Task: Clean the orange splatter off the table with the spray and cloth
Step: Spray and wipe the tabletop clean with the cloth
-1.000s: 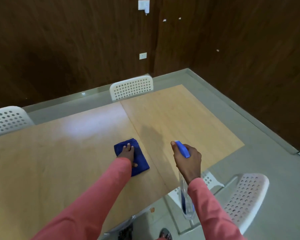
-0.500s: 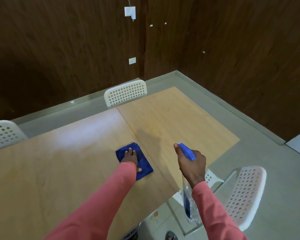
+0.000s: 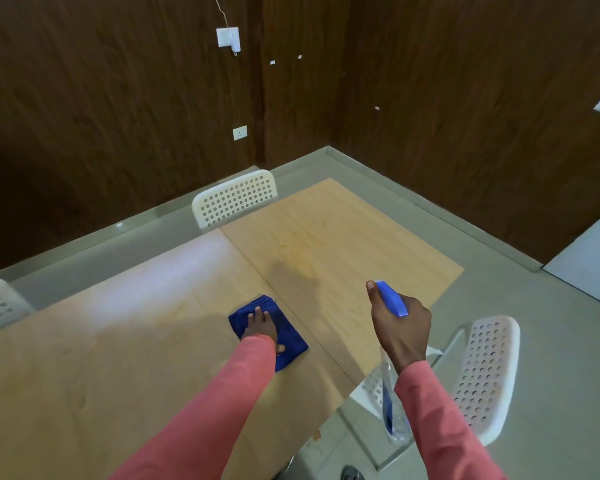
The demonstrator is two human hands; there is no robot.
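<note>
Left hand (image 3: 260, 325) laid flat with fingers spread, palm down, at the end of an outstretched arm in a salmon-pink sleeve (image 3: 219, 403). Right hand (image 3: 400, 327) raised, fingers curled tight in a grip, forefinger extended forward, wrist bent downward.

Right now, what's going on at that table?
A person in pink sleeves is cleaning a wooden table. The left hand rests flat on a folded blue cloth lying on the tabletop. The right hand grips a spray bottle, its blue nozzle pointing toward a faint orange splatter on the far panel. The cloth sits short of that stain, so wiping there has not begun. White perforated chairs stand around the table.
</note>
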